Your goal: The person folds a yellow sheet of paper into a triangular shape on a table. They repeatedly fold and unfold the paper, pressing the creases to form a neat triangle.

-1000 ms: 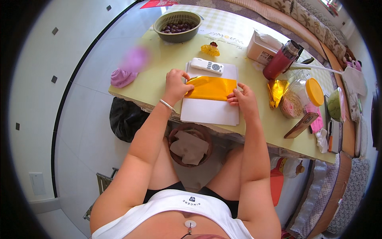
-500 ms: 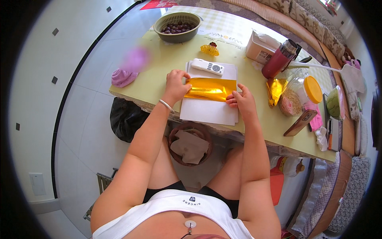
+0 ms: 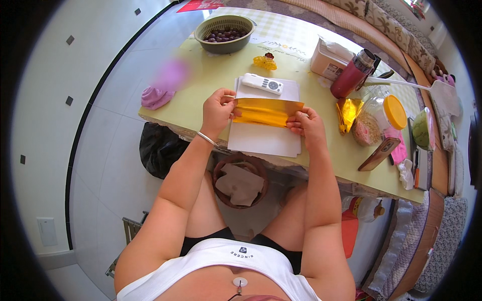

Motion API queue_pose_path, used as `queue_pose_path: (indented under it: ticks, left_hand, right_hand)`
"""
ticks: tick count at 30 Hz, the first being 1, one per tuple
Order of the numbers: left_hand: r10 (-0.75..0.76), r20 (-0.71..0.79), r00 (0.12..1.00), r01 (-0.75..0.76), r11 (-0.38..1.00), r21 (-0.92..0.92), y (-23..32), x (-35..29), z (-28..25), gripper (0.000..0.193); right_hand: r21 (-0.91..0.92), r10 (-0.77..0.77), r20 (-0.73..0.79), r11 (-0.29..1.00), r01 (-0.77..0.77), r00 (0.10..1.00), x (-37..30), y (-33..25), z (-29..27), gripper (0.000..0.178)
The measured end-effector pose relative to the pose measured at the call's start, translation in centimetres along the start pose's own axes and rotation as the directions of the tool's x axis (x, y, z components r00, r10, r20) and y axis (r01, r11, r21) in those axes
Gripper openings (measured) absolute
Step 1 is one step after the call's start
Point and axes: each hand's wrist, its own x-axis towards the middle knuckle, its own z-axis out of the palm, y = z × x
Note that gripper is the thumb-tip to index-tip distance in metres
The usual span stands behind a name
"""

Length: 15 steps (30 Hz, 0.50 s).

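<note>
A shiny gold foil sheet (image 3: 266, 112), long and narrow, stretches between my two hands over a stack of white paper (image 3: 263, 140). My left hand (image 3: 219, 111) pinches its left end between thumb and fingers. At the opposite end, my right hand (image 3: 305, 125) grips the foil's edge the same way. Just beyond the foil, a white remote control (image 3: 262, 84) lies on the paper's far part. To the right on the table stands a folded gold foil piece (image 3: 348, 114).
A basket of dark grapes (image 3: 224, 44) sits far left, with a yellow hair claw (image 3: 265, 61) nearer. On the right stand a maroon thermos (image 3: 351, 75), a tissue box (image 3: 324, 62), a yellow-lidded jar (image 3: 369, 128) and a propped phone (image 3: 379, 154). A waste bin (image 3: 216, 188) is below the table edge.
The gold foil looks slightly lifted and its bright glare is gone. My left hand has shifted a little left and my right hand slightly right, both still at its ends.
</note>
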Motion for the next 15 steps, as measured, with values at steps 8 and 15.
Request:
queue_pose_path:
  ticks: [8, 15]
  left_hand:
    - [-0.153, 0.106, 0.983, 0.169, 0.971, -0.166, -1.5, 0.1, -1.5, 0.011]
    - [-0.076, 0.15, 0.986, 0.068, 0.996, 0.057, -1.5, -0.2, -2.0, 0.015]
  right_hand:
    - [0.026, -0.04, -0.039, 0.999, 0.041, 0.998, -0.3, 0.1, 0.4, 0.015]
    - [-0.087, -0.047, -0.09, 0.995, 0.039, 0.995, -0.6, -0.3, 0.6, 0.016]
